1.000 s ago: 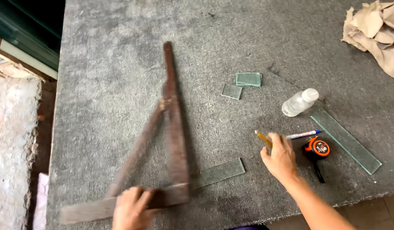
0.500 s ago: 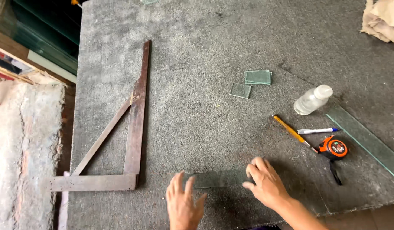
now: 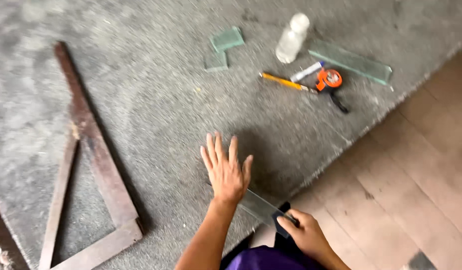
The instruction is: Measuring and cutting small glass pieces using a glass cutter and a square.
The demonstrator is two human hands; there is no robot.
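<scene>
At the table's near edge (image 3: 311, 175), the right hand (image 3: 303, 232) is pinching a glass strip (image 3: 258, 206); the left hand (image 3: 226, 170) is hovering flat, fingers spread, holding nothing. Farther off, a capped plastic bottle (image 3: 292, 39) is lying on its side, contents unclear.

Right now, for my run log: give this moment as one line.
left hand: open, flat above grey mat | right hand: grip on glass strip at mat edge | wooden square: left, untouched

Glass strip (image 3: 261, 206): lifted off the grey table (image 3: 156, 115) since half a second ago, when it lay flat on it; now carried past the near edge.
Right hand (image 3: 305, 234): moved from the table surface to the strip's near end, which is now pinched.
Left hand (image 3: 226, 170): raised and spread flat, fingers extended, at the strip's far end.
View: swung right; wooden floor (image 3: 411, 190) now seen.
</scene>
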